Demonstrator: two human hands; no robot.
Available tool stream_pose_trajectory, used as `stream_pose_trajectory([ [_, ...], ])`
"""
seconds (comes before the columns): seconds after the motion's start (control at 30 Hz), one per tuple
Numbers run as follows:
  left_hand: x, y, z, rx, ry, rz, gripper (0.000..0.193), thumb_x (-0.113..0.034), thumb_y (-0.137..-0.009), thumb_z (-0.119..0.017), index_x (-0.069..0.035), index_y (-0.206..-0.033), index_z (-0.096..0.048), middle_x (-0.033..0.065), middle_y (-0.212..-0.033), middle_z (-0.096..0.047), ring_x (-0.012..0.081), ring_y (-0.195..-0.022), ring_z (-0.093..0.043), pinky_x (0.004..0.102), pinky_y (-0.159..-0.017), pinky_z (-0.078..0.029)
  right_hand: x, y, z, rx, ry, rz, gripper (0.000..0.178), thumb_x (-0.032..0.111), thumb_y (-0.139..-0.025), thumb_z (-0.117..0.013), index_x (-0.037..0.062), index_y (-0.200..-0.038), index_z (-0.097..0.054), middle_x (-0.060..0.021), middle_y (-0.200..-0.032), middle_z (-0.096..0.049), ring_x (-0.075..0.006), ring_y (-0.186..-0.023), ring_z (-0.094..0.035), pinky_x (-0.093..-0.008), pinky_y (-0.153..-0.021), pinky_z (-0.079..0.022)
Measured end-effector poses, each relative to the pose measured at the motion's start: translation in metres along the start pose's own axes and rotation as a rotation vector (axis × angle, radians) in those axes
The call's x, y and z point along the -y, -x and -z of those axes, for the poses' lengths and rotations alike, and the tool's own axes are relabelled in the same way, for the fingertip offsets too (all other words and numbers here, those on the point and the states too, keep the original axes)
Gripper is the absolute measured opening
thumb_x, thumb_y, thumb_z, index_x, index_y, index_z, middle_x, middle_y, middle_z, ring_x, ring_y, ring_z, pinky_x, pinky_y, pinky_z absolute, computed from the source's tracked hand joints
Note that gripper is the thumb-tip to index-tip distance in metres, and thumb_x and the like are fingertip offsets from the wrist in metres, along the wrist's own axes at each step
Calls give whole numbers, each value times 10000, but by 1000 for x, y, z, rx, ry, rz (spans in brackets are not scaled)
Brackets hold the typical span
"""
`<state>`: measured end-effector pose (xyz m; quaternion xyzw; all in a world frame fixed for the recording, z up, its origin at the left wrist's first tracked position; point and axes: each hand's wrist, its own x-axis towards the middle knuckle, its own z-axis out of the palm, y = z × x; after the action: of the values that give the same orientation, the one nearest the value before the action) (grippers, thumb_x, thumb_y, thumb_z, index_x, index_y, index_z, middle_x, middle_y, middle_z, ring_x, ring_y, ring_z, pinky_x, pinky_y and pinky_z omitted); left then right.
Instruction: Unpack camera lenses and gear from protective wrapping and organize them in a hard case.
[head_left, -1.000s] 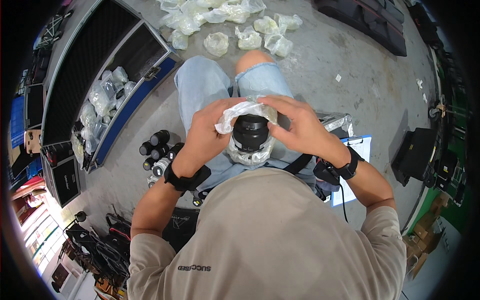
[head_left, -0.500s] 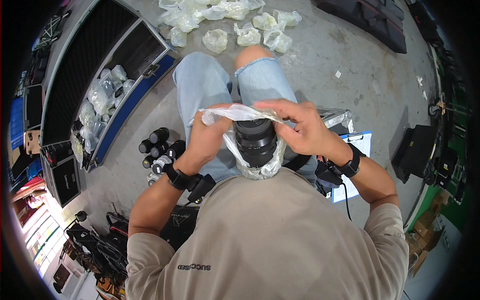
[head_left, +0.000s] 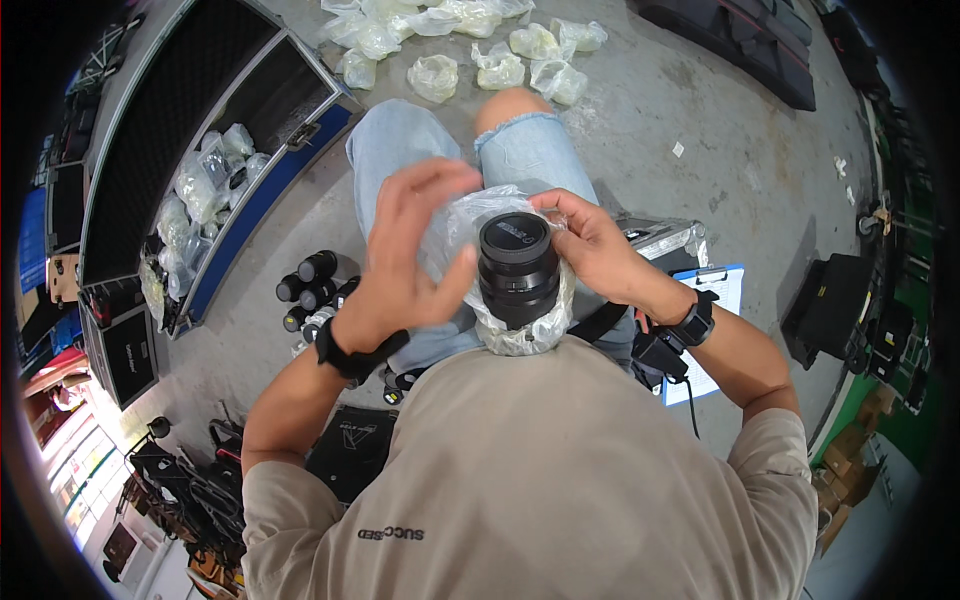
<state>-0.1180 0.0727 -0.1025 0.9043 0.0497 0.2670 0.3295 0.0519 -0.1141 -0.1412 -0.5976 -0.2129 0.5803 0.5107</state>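
In my lap stands a black camera lens (head_left: 518,265), its capped end up, inside a clear plastic bag (head_left: 530,338) whose mouth is pulled down around it. My right hand (head_left: 592,248) pinches the bag's rim at the lens's far right side. To the left, my left hand (head_left: 408,255) is raised with fingers apart, somewhat blurred, and holds nothing. The thumb of that hand points toward the lens without gripping it.
Several black lenses (head_left: 316,282) stand on the floor at my left. Beyond them an open flight case (head_left: 245,235) holds bagged items. Crumpled plastic bags (head_left: 433,78) lie ahead on the floor. A clipboard (head_left: 722,290) with paper lies at my right.
My left hand has let go of the bag's rim and moved up and left, opening. The bag's mouth has dropped back, so the lens cap now shows fully. My right hand stays at the rim.
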Motion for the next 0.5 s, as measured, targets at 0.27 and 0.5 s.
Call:
stream_pose_trajectory([
  [0.27, -31, -4, 12, 270, 114, 175, 722, -327, -641, -911, -38, -1222, -595, 139, -1110, -642, 330, -1023, -632, 396, -889, -514, -1, 9, -10, 163, -41, 142, 473, -37, -989, -409, 25, -1458, -420, -104, -1310, -579, -130, -1174, -561, -289, -996, -448],
  [0.5, -43, -8, 14, 436, 122, 333, 789, -421, -544, -948, -42, -1144, -602, 134, -1035, -629, 351, -959, -647, 400, -800, -528, 5, 19, -10, 244, 133, 212, 466, -9, -1016, -407, 26, -1481, -402, -101, -1421, -517, -150, -1289, -495, -304, -1078, -397],
])
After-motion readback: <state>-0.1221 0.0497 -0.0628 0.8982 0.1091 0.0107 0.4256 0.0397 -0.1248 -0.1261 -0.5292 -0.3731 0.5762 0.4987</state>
